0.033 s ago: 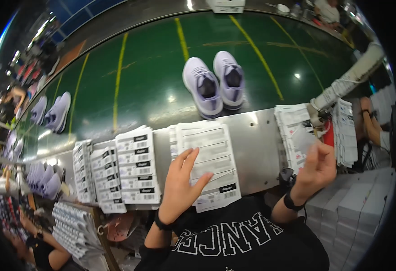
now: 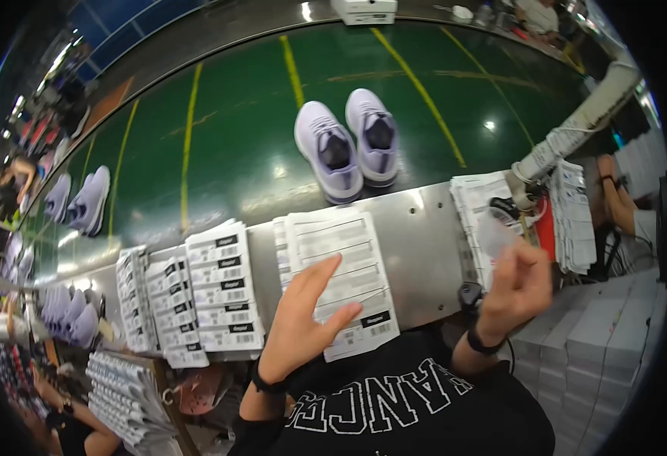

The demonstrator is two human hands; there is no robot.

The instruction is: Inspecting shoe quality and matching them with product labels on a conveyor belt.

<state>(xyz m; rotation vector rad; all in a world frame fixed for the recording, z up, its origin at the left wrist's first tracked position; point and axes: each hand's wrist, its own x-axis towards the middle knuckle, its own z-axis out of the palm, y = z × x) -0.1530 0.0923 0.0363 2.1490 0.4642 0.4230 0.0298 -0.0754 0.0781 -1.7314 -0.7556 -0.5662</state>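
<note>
My left hand (image 2: 303, 315) is over a stack of white printed sheets (image 2: 345, 251), with thumb and fingers spread apart; whether it touches the paper I cannot tell. My right hand (image 2: 512, 292) is raised off to the right, its fingertips pinched on a small translucent piece of film (image 2: 495, 234). Behind that film lies another pile of printed paper (image 2: 476, 199) on the metal ledge. Beyond the ledge, a pair of pale lilac sneakers (image 2: 332, 148) stands on the green belt, toes pointing away from me.
Several bundles of labelled sheets (image 2: 223, 285) lie along the metal ledge (image 2: 423, 262) to the left. More lilac shoes (image 2: 90, 199) stand farther left on the green belt (image 2: 235, 114). A wrapped pipe (image 2: 577, 125) slants in at right, above stacked white boxes (image 2: 607, 327). Another person's arms (image 2: 82, 414) show at lower left.
The whole view has shifted slightly, with things sitting a little farther left. Both hands keep nearly the same pose, and the film stays in my right fingertips.
</note>
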